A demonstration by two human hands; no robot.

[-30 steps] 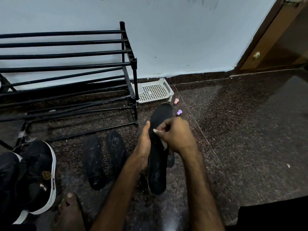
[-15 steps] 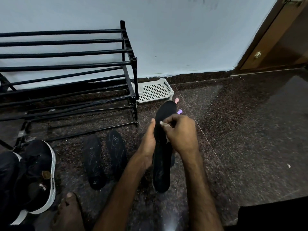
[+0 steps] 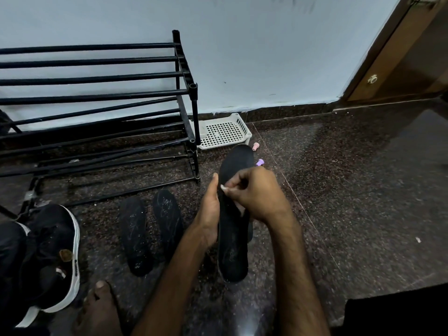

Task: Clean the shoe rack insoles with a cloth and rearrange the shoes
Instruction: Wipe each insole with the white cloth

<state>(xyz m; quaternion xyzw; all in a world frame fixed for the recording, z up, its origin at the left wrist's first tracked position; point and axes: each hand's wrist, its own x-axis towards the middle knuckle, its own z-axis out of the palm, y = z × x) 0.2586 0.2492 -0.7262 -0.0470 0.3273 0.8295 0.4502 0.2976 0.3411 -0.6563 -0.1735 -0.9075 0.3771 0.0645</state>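
A long black insole (image 3: 233,248) is held up off the dark floor at centre. My left hand (image 3: 210,209) grips its left edge from the side. My right hand (image 3: 257,194) pinches a small white cloth (image 3: 224,187) and presses it on the insole's middle. Two more black insoles (image 3: 135,236) (image 3: 167,218) lie side by side on the floor to the left. A black shoe with a white sole (image 3: 54,258) lies at the lower left. The black metal shoe rack (image 3: 101,112) stands against the wall with bare bars.
A white perforated plastic tray (image 3: 224,132) sits by the wall right of the rack. Two small pink and purple caps (image 3: 255,147) (image 3: 260,162) lie beyond the insole's tip. My bare foot (image 3: 100,309) rests at the bottom left. A wooden door (image 3: 397,52) is at the right.
My right hand with the cloth slid up along the insole and then back a little. The insole tilted slightly further away. The left hand kept its grip.
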